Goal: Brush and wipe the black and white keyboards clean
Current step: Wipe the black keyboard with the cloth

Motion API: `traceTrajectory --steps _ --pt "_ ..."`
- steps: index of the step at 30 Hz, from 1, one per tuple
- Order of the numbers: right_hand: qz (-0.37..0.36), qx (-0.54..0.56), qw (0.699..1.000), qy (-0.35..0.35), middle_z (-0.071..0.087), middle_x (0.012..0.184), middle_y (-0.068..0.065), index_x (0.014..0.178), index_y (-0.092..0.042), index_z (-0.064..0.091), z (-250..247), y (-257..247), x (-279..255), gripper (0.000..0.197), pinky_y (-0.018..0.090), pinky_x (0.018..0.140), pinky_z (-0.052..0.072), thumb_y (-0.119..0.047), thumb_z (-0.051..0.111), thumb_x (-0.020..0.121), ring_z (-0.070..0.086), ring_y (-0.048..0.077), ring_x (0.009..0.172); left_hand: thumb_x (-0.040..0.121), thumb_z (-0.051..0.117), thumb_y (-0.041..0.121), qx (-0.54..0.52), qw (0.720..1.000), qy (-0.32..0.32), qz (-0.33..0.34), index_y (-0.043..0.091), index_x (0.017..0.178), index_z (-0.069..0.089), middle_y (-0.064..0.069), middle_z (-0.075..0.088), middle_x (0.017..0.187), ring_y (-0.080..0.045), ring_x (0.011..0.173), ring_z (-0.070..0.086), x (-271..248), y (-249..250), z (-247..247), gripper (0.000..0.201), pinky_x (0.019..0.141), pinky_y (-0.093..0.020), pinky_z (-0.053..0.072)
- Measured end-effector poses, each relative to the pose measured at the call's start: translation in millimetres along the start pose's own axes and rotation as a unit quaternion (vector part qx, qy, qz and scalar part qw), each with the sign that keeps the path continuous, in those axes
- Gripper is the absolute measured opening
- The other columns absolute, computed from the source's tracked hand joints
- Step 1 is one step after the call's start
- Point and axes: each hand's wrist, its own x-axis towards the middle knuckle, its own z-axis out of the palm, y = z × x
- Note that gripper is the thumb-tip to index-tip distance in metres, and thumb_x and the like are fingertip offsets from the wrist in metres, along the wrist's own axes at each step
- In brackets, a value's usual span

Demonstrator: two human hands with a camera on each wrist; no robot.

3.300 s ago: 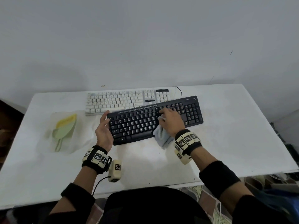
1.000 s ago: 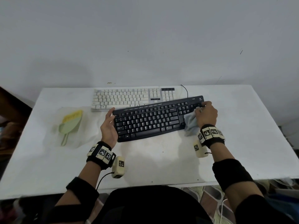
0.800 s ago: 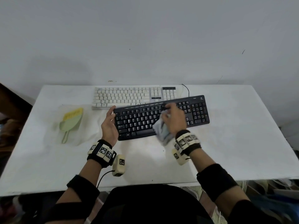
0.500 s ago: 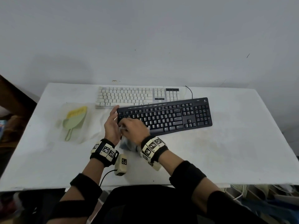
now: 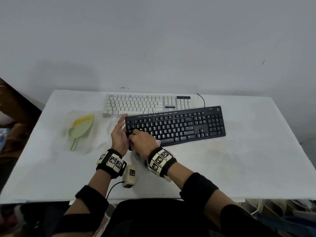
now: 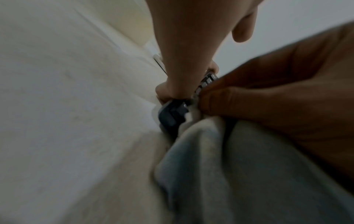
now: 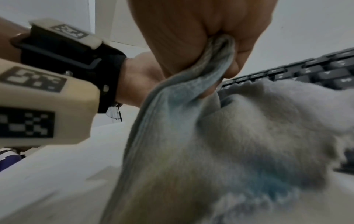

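Pale grey wall rose behind our white worktop [image 5: 239, 159], which carried both keyboards toward its far edge. We had the white keyboard [image 5: 147, 104] lying at twelve o'clock, close to the wall, and the black keyboard [image 5: 179, 126] just in front of it, its left end nearest us and its right end swung toward two o'clock. The two boards sat just beside each other, and we cannot tell whether they touched.

Our left hand [image 5: 118, 135] stood on edge against the black keyboard's left end, fingers straight and pressed together, bracing it. Our right hand [image 5: 142, 140] was curled on a grey-blue cloth [image 7: 210, 136], thumb and fingers pinching a fold of it, and it pressed the cloth onto the keys at the board's near-left corner. From the left wrist view that corner [image 6: 171, 115] showed dark beside the bunched cloth [image 6: 239, 174].

At nine o'clock from our hands lay a green dustpan [image 5: 80, 132] holding a yellow-bristled brush [image 5: 83, 120], both resting on a thin clear sheet, well apart from the keyboards.
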Motion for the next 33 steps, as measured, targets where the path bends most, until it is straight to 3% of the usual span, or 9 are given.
traceTrajectory --steps 5,10,13,16,18,22,27,31,33 --pt "0.064 0.007 0.997 0.048 0.057 0.102 0.010 0.104 -0.007 0.067 -10 23 -7 0.015 0.040 0.072 0.051 -0.016 0.056 0.098 0.062 0.030 0.089 0.086 0.060 0.034 -0.003 1.000 0.006 -0.003 0.027 0.127 0.066 -0.015 0.064 0.119 -0.034 0.114 0.056 2 1 0 0.042 0.091 -0.045 0.049" --pt "0.104 -0.005 0.994 0.042 0.058 0.099 0.008 0.094 -0.008 0.064 -23 50 -18 0.008 0.043 0.081 0.056 -0.012 0.059 0.096 0.059 0.025 0.086 0.086 0.059 0.033 0.010 1.000 0.001 -0.001 0.028 0.127 0.065 -0.009 0.067 0.113 -0.025 0.103 0.062 1 0 2 0.042 0.087 -0.041 0.052" --pt "0.053 0.000 0.998 0.041 0.060 0.098 0.009 0.096 -0.007 0.069 -24 38 -10 0.011 0.044 0.077 0.055 -0.012 0.059 0.095 0.060 0.029 0.088 0.098 0.051 0.026 0.014 1.000 0.001 0.007 0.024 0.132 0.061 -0.007 0.070 0.107 -0.022 0.096 0.066 0 0 3 0.036 0.082 -0.038 0.054" --pt "-0.021 -0.037 0.999 0.007 0.058 0.099 0.007 0.098 -0.010 0.069 -18 16 1 0.010 0.035 0.065 0.044 -0.014 0.061 0.095 0.061 0.026 0.086 0.100 0.048 0.022 0.018 1.000 0.004 0.016 0.019 0.134 0.060 -0.008 0.072 0.110 -0.022 0.102 0.067 -1 -1 1 0.036 0.091 -0.038 0.052" --pt "-0.020 -0.058 0.998 0.002 0.056 0.101 0.007 0.099 -0.010 0.066 -14 12 3 0.007 0.034 0.063 0.039 -0.013 0.062 0.095 0.062 0.026 0.086 0.099 0.050 0.023 0.016 1.000 0.004 0.013 0.018 0.136 0.059 -0.009 0.071 0.111 -0.024 0.105 0.065 -1 0 2 0.038 0.094 -0.038 0.051" --pt "0.018 -0.064 0.998 0.001 0.057 0.107 0.010 0.106 -0.008 0.062 -23 30 -10 0.010 0.038 0.070 0.047 -0.013 0.056 0.099 0.062 0.029 0.093 0.090 0.057 0.030 0.019 1.000 0.013 0.009 0.020 0.129 0.061 -0.010 0.069 0.107 -0.023 0.095 0.066 -1 1 8 0.040 0.081 -0.036 0.056" --pt "0.062 -0.081 0.994 -0.030 0.058 0.105 0.011 0.098 -0.009 0.063 -33 48 -28 0.013 0.041 0.080 0.053 -0.011 0.072 0.089 0.062 0.029 0.094 0.081 0.065 0.035 0.010 1.000 0.018 0.011 0.025 0.120 0.068 -0.015 0.062 0.121 -0.032 0.114 0.054 -2 1 9 0.041 0.102 -0.053 0.044" --pt "-0.039 -0.050 0.998 -0.021 0.057 0.101 0.008 0.099 -0.009 0.068 -34 36 -11 0.011 0.039 0.074 0.049 -0.017 0.064 0.094 0.061 0.029 0.092 0.079 0.069 0.036 0.008 0.999 0.027 0.034 0.024 0.120 0.070 -0.019 0.063 0.122 -0.036 0.114 0.057 -1 -1 8 0.042 0.102 -0.055 0.047" --pt "-0.068 -0.018 0.997 -0.015 0.058 0.102 0.006 0.103 -0.012 0.072 -33 31 -4 0.017 0.040 0.073 0.051 -0.019 0.057 0.099 0.061 0.028 0.090 0.081 0.068 0.035 0.009 0.999 0.022 0.033 0.024 0.121 0.069 -0.020 0.064 0.119 -0.037 0.111 0.057 -3 -2 10 0.041 0.091 -0.049 0.051"
